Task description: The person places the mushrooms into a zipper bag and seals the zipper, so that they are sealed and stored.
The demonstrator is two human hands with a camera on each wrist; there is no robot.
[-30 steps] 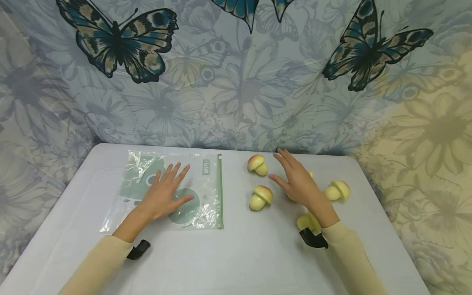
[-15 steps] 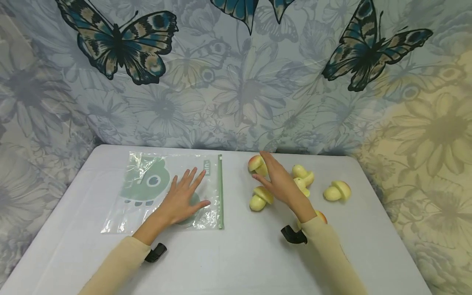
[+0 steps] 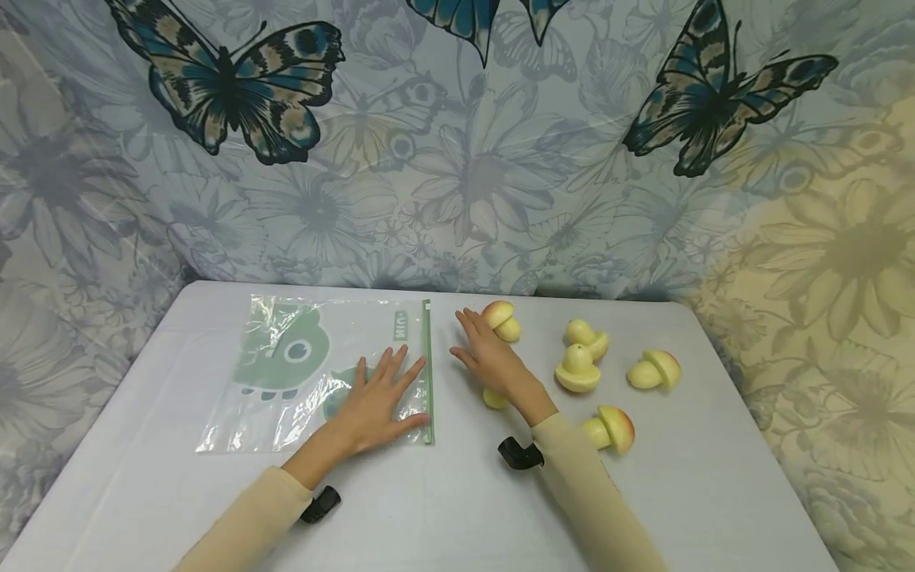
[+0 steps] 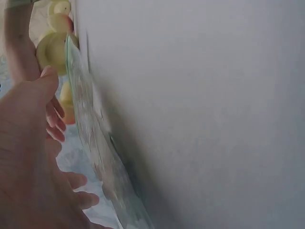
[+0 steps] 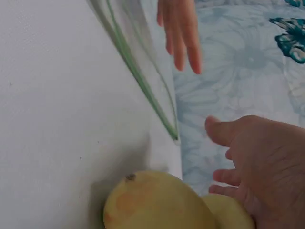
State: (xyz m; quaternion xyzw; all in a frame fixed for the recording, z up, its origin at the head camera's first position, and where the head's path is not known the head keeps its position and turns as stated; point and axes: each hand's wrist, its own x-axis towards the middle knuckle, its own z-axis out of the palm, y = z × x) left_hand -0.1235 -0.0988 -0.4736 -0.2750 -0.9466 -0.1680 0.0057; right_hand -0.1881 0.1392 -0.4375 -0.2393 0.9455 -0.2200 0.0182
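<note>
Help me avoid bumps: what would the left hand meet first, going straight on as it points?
Probably the right hand, beyond the green strip of the bag, though heights are unclear, so it might miss.

Clear bag point(image 3: 307, 373), flat, perhaps unsealed, yellow mushrooms point(image 3: 654, 371) beside

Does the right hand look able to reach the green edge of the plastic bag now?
Probably yes: the right hand seems to hold nothing, and only bare table shows between it and the green edge. The left hand is by the nearer part, leaving the far end uncovered.
</note>
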